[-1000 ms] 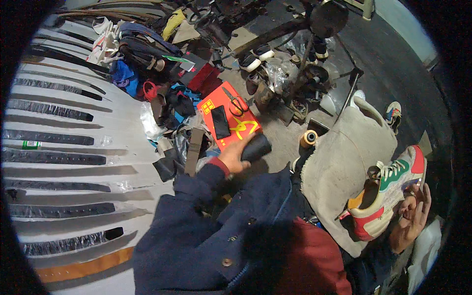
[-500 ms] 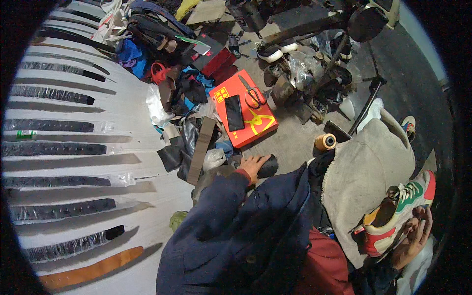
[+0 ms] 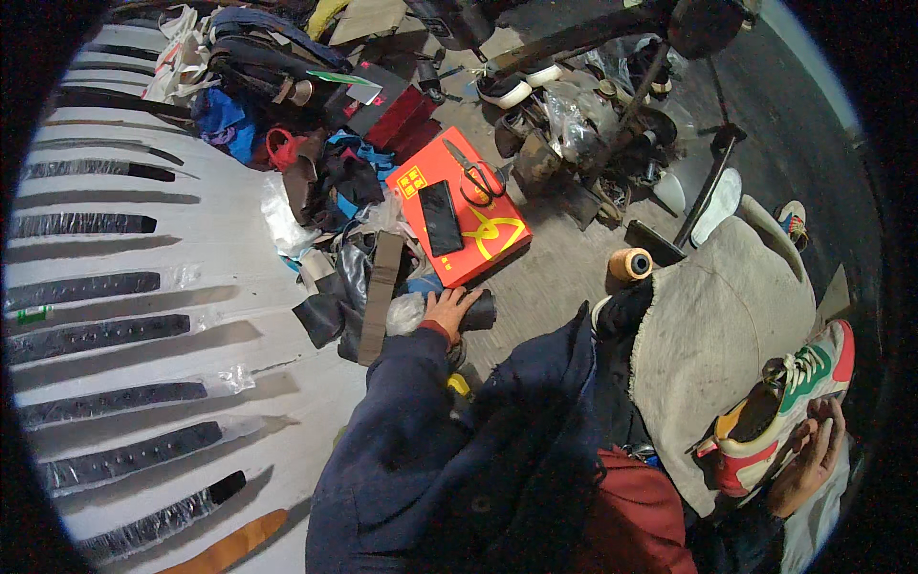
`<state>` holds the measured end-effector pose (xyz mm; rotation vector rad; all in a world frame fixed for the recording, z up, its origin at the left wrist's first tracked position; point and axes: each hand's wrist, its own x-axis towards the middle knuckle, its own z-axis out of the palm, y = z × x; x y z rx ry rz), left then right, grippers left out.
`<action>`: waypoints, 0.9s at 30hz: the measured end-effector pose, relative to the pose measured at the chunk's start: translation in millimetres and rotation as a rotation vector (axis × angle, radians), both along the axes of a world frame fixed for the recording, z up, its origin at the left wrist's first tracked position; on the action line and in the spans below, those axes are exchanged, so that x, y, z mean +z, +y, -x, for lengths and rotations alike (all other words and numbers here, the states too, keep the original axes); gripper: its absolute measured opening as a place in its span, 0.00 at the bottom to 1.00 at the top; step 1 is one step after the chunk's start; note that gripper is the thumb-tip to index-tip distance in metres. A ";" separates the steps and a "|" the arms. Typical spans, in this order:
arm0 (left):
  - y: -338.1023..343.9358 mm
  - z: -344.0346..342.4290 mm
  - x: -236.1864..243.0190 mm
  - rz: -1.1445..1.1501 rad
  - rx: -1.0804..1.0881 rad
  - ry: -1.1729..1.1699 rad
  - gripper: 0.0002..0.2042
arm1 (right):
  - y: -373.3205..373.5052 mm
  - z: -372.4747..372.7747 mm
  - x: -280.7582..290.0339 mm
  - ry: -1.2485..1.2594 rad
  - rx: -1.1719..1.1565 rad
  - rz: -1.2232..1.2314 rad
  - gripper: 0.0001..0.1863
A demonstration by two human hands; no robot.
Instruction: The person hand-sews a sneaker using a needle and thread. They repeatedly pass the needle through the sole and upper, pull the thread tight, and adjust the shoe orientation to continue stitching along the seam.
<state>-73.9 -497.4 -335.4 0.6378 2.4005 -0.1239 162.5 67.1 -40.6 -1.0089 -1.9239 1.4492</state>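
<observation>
Black roll (image 3: 480, 310) has shifted left, near red box (image 3: 470, 228) | left hand (image 3: 447, 312) on it, grip I can't tell | right hand (image 3: 811, 461) spread beside shoe (image 3: 797, 409)

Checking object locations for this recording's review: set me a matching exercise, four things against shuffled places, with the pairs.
1. Scissors
2. Thread spool
3. Sneaker
4. Left hand

A. Right beside the right hand
B. At the dark roll
C. On the red box
D. Between the red box and the grey cloth

Pairs: 1-C, 2-D, 3-A, 4-B
</observation>
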 end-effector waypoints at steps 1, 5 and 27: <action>-3.1 0.2 -4.7 0.029 0.018 -0.019 0.53 | -0.1 0.4 0.6 0.008 0.025 0.033 0.18; -5.1 -5.9 -21.1 0.080 0.122 0.067 0.46 | 0.8 0.6 -0.3 -0.020 0.017 0.026 0.16; 159.2 -13.8 44.1 -0.841 0.150 0.138 0.17 | -16.3 7.2 9.7 0.198 -0.130 0.027 0.13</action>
